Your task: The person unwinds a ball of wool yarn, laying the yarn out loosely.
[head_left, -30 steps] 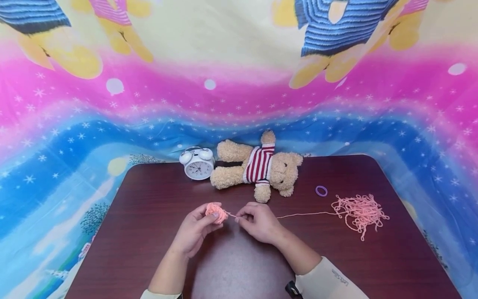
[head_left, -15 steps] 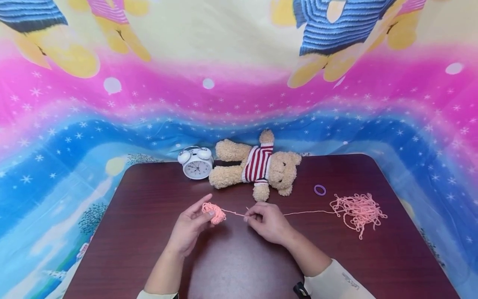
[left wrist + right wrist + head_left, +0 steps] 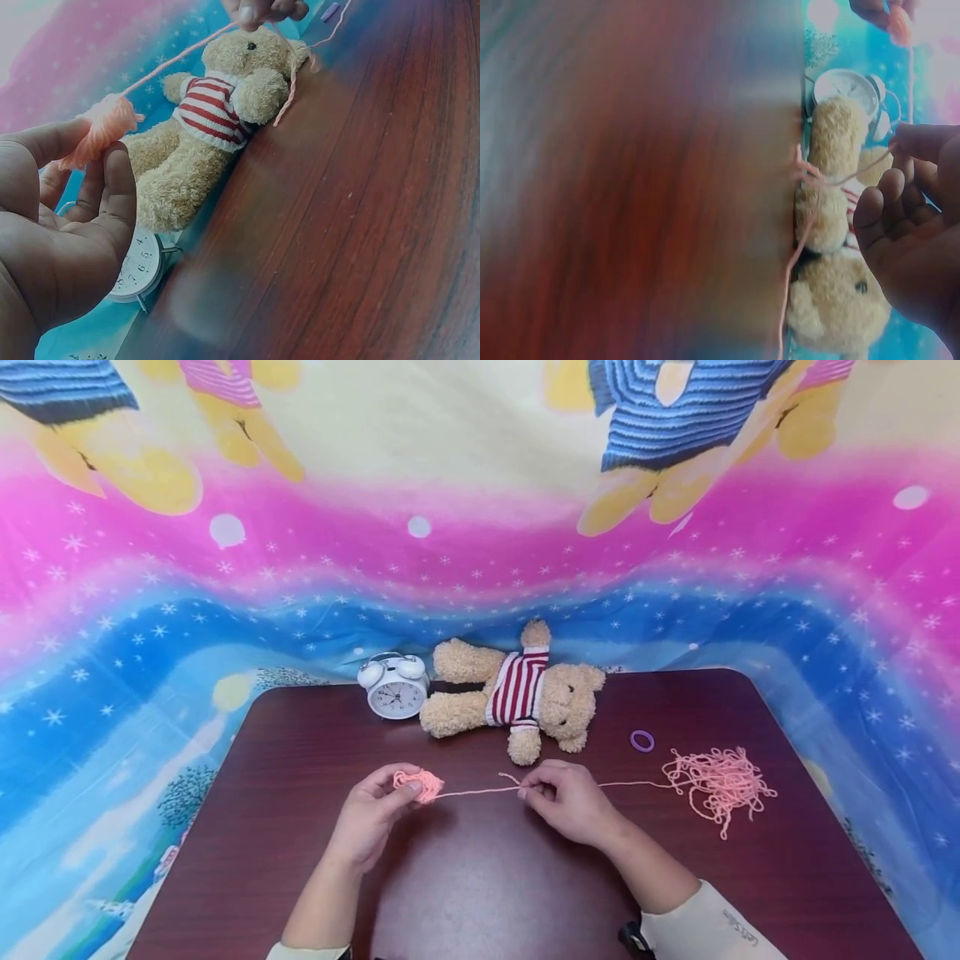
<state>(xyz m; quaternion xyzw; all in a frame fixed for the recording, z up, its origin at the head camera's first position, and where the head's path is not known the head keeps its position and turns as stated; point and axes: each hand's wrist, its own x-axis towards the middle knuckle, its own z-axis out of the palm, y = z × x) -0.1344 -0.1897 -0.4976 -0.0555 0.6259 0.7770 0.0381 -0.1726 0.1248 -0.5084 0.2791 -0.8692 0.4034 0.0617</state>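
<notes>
A small wound bundle of peach-pink yarn (image 3: 420, 785) is pinched between the thumb and fingers of my left hand (image 3: 367, 822). From it a taut yarn strand (image 3: 476, 792) runs right to my right hand (image 3: 570, 803), whose thumb and index finger pinch it. A short loose yarn end sticks out beside those fingertips. Beyond the right hand the strand continues to a loose, tangled yarn pile (image 3: 723, 783) on the table's right side. In the left wrist view the bundle (image 3: 105, 129) shows its many looped strands. The right wrist view shows the right hand's other fingers (image 3: 891, 191) loosely curled.
A teddy bear (image 3: 517, 692) in a red-and-white striped top lies along the back of the dark wooden table (image 3: 300, 877). White twin-bell alarm clock (image 3: 396, 689) stands by its feet. A purple ring (image 3: 642, 741) lies near the yarn pile. A cartoon-printed cloth (image 3: 450, 552) hangs behind.
My right hand has moved right, drawing the strand out longer from the bundle. The left hand has shifted slightly left with the bundle.
</notes>
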